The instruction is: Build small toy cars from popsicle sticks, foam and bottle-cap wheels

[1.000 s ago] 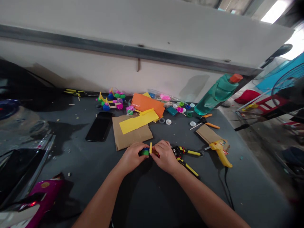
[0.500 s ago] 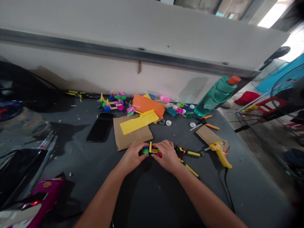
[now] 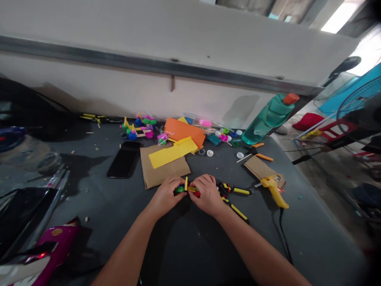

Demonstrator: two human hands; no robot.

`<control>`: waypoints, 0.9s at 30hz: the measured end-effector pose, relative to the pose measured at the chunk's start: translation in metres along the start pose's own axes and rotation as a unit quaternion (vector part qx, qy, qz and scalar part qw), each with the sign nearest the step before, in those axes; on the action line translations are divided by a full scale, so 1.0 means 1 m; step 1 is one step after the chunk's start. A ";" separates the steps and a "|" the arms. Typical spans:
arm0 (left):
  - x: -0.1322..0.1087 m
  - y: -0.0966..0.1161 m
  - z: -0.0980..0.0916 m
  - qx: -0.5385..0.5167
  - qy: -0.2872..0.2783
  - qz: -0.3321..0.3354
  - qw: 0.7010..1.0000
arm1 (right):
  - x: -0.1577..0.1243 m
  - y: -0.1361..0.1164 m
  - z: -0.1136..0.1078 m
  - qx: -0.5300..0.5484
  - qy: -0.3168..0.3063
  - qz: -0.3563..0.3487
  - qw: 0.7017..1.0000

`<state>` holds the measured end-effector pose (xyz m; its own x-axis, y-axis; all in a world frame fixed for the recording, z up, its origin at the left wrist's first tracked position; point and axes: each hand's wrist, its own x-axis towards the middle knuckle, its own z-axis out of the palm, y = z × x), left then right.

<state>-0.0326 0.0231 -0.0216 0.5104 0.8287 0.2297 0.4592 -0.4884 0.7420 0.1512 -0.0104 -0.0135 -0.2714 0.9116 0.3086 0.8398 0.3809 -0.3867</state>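
Both my hands meet over the dark table, closed on a small toy car (image 3: 191, 189) with a yellow body and upright yellow piece. My left hand (image 3: 167, 196) pinches its end with the green cap wheel (image 3: 179, 189). On the other end, beside a red wheel (image 3: 197, 193), my right hand (image 3: 206, 194) has its fingers closed. Fingers hide much of the car. Just right of my right hand lie black-and-yellow pliers (image 3: 233, 194). Behind my hands is a cardboard piece (image 3: 149, 176) with a yellow strip (image 3: 172, 154) on it.
A yellow glue gun (image 3: 275, 190) rests on cardboard at right, its cord trailing forward. Orange-handled pliers (image 3: 262, 155) and a teal bottle (image 3: 268, 119) stand behind it. Left are a phone (image 3: 124, 159), colourful small toy cars (image 3: 138, 129) and a magenta device (image 3: 56, 246).
The toy car has been turned slightly between my fingers, so the blue part at its left end no longer shows. Both hands keep their hold. The view has shifted a little.
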 end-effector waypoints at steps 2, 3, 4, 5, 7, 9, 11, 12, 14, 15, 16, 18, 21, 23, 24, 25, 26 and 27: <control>0.000 -0.001 0.000 -0.001 -0.002 -0.010 1.000 | 0.000 0.000 0.001 0.004 0.006 0.000 1.000; -0.001 -0.001 0.000 0.000 -0.003 -0.017 1.000 | 0.000 0.000 0.002 0.005 0.010 0.001 1.000; -0.001 -0.001 0.000 0.001 -0.003 -0.024 1.000 | 0.000 0.000 0.003 0.006 0.012 0.002 1.000; -0.001 -0.002 0.001 0.002 -0.003 -0.030 1.000 | 0.001 0.000 0.003 0.007 0.014 0.003 1.000; -0.001 -0.002 0.001 0.000 -0.003 -0.038 0.999 | 0.001 0.000 0.003 0.011 0.016 0.006 1.000; -0.002 -0.002 0.002 -0.001 0.000 -0.042 0.999 | 0.002 0.000 0.001 0.016 0.015 0.007 1.000; -0.001 -0.002 0.002 0.005 0.008 -0.043 0.999 | 0.001 0.000 -0.001 0.017 0.009 0.009 1.000; -0.001 -0.002 0.002 0.011 0.012 -0.043 0.999 | 0.001 0.001 -0.003 0.016 0.004 0.010 1.000; -0.002 -0.003 0.001 0.024 0.019 -0.039 0.999 | 0.000 0.003 -0.006 0.012 -0.009 0.011 1.000; -0.002 -0.004 0.001 0.029 0.022 -0.037 0.999 | -0.001 0.004 -0.008 0.010 -0.014 0.012 1.000; -0.002 -0.004 0.000 0.033 0.022 -0.036 0.999 | -0.002 0.006 -0.010 0.009 -0.019 0.011 1.000; -0.003 -0.005 0.000 0.037 0.021 -0.034 0.999 | -0.002 0.012 -0.013 0.010 -0.026 0.010 1.000; -0.003 -0.006 -0.001 0.045 0.023 -0.035 0.998 | -0.002 0.020 -0.016 0.016 -0.029 0.011 0.999; -0.003 -0.006 -0.001 0.049 0.022 -0.039 0.998 | 0.000 0.023 -0.018 0.020 -0.027 0.010 0.999; -0.003 -0.006 -0.001 0.050 0.020 -0.041 0.998 | 0.000 0.024 -0.018 0.023 -0.026 0.006 0.999; -0.003 -0.006 -0.001 0.050 0.019 -0.044 0.998 | 0.000 0.024 -0.019 0.027 -0.025 0.002 0.999; -0.003 -0.006 -0.001 0.050 0.017 -0.047 0.997 | 0.001 0.024 -0.019 0.030 -0.025 -0.002 0.999; -0.003 -0.006 -0.001 0.050 0.015 -0.051 0.997 | 0.001 0.024 -0.019 0.033 -0.026 -0.006 0.999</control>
<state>-0.0373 0.0242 -0.0260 0.4356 0.8825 0.1772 0.5784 -0.4253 0.6961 0.1797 -0.0034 -0.0062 -0.3067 0.9130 0.2690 0.8043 0.3997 -0.4397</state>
